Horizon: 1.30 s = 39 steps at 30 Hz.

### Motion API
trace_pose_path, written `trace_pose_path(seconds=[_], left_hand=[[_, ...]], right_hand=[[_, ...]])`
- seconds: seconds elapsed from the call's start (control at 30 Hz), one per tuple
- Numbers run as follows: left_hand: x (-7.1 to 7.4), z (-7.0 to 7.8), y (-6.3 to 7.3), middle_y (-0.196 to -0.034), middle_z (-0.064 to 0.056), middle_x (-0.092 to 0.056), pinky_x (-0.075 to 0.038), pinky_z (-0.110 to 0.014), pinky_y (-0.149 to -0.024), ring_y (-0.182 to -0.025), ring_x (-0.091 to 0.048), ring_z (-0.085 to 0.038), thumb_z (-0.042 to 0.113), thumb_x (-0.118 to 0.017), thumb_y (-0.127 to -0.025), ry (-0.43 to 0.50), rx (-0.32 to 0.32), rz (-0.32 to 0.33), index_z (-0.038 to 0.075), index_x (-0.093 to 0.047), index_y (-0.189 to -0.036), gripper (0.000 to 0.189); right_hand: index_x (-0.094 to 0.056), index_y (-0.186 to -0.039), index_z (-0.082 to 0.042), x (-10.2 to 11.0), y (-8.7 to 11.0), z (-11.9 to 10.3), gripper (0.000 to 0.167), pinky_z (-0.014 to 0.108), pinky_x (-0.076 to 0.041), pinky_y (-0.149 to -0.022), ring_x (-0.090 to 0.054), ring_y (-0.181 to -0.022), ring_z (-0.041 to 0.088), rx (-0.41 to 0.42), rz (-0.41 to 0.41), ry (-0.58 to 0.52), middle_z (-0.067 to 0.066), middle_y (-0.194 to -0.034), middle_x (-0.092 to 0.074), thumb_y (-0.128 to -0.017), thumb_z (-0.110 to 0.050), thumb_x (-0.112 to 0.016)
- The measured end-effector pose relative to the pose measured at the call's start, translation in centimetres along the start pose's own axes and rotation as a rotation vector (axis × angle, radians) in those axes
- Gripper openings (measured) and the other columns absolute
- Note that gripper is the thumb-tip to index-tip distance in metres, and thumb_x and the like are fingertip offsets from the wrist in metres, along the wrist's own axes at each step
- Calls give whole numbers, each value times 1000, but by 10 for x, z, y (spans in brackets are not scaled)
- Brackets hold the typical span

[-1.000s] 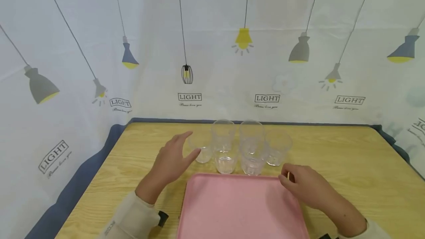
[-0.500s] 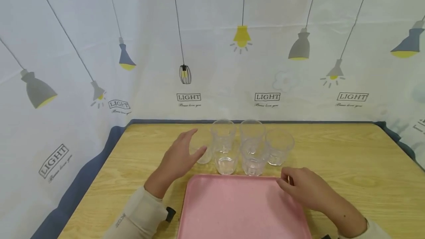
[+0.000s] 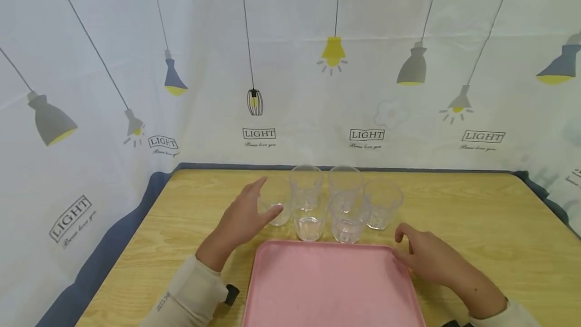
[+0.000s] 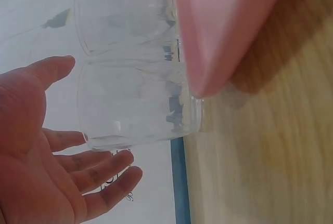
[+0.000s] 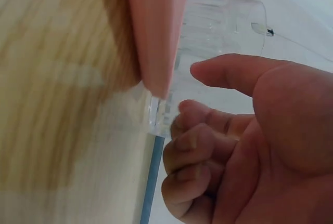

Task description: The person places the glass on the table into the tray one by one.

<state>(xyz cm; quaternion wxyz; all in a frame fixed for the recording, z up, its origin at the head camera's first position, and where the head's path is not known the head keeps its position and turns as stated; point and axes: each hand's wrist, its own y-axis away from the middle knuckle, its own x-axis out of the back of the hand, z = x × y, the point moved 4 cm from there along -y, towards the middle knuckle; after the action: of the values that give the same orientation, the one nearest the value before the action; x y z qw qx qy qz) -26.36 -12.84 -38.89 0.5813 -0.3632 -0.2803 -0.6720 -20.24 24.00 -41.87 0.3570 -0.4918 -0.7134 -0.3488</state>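
Several clear tumblers stand close together beyond the far rim of a pink tray [image 3: 333, 286]. Nearest my left hand [image 3: 240, 221] is the leftmost tumbler [image 3: 279, 218]; the thumb and fingers are spread beside it. In the left wrist view these extended fingers come up to the rim of a tumbler [image 4: 135, 104], and contact cannot be told. My right hand [image 3: 431, 259] hovers by the tray's far right corner, loosely curled around nothing. The rightmost tumbler [image 3: 383, 203] stands just beyond it. From the right wrist, a gap shows between thumb and bent fingers.
Under everything is a wood-grain table [image 3: 481, 216]. A white curtain [image 3: 299, 90] printed with lamps rises behind the table's far edge and along its left. Two more tumblers stand at the back of the group, the left one [image 3: 306, 180] close beside the other [image 3: 346, 180].
My left hand has moved right, closer to the leftmost tumbler, then held there. My right hand has shifted slightly right, its thumb and forefinger further apart. The tumblers have kept their places.
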Motion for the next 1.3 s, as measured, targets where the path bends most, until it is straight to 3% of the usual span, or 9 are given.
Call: trace_pose_path(seconds=[0.1, 0.23, 0.33, 0.43, 0.57, 0.73, 1.0, 1.3], left_hand=[[0, -1, -1, -161, -14, -31, -34, -59, -113, -144, -37, -38, 54, -65, -92, 16, 1, -4, 17, -20, -160, 90], [-5, -4, -2, -163, -13, -26, -30, -57, -117, -149, -30, -36, 53, -67, -91, 54, 22, -33, 16, -13, -161, 96], [-9, -6, -2, -165, -12, -24, -28, -55, -118, -150, -27, -34, 53, -67, -91, 76, 32, -51, 15, -9, -161, 99], [-10, -7, -2, -163, -11, -28, -33, -55, -116, -145, -37, -34, 52, -67, -91, 77, 30, -41, 16, -8, -161, 99], [-9, -7, -2, -160, -8, -37, -40, -55, -110, -137, -49, -31, 52, -68, -91, 82, 35, -23, 19, -9, -161, 98], [-9, -8, -2, -158, -6, -40, -44, -55, -105, -134, -51, -29, 53, -69, -90, 70, 33, 0, 20, -10, -161, 98], [-6, -6, -4, -152, -8, -48, -48, -54, -99, -128, -55, -28, 52, -73, -87, 52, 24, 27, 19, -14, -161, 101], [-1, -6, -4, -145, -7, -53, -50, -52, -92, -121, -57, -27, 55, -77, -82, 63, 24, 50, 25, -18, -160, 103]], right_hand=[[-56, -116, -8, -2, 0, 5, 27, 24, -36, -47, -41, -50, 9, 28, -15, 0, -2, -60, -49, -95, -22, -66], [-58, -113, -11, -5, 3, 10, 21, 24, -37, -48, -42, -49, 6, 83, -52, 3, -4, -59, -49, -95, -18, -65], [-60, -112, -12, -6, 4, 11, 19, 23, -38, -47, -43, -49, 6, 78, -84, -11, -5, -60, -49, -95, -14, -65], [-59, -116, -12, -7, 4, 12, 22, 23, -38, -47, -42, -49, 6, 61, -113, -38, -4, -61, -50, -95, -13, -64], [-54, -123, -8, -10, 4, 11, 31, 23, -40, -49, -44, -51, 5, 120, -162, -77, -5, -63, -51, -94, -11, -64], [-51, -130, -6, -11, 4, 9, 40, 22, -39, -49, -43, -52, 2, 207, -181, -88, -8, -64, -49, -93, -10, -64], [-48, -136, -4, -13, 4, 12, 45, 22, -38, -52, -41, -55, 1, 232, -192, -94, -8, -67, -48, -95, -13, -63], [-47, -137, -4, -14, 4, 12, 45, 22, -38, -52, -41, -56, 0, 241, -187, -101, -9, -68, -47, -95, -13, -63]])
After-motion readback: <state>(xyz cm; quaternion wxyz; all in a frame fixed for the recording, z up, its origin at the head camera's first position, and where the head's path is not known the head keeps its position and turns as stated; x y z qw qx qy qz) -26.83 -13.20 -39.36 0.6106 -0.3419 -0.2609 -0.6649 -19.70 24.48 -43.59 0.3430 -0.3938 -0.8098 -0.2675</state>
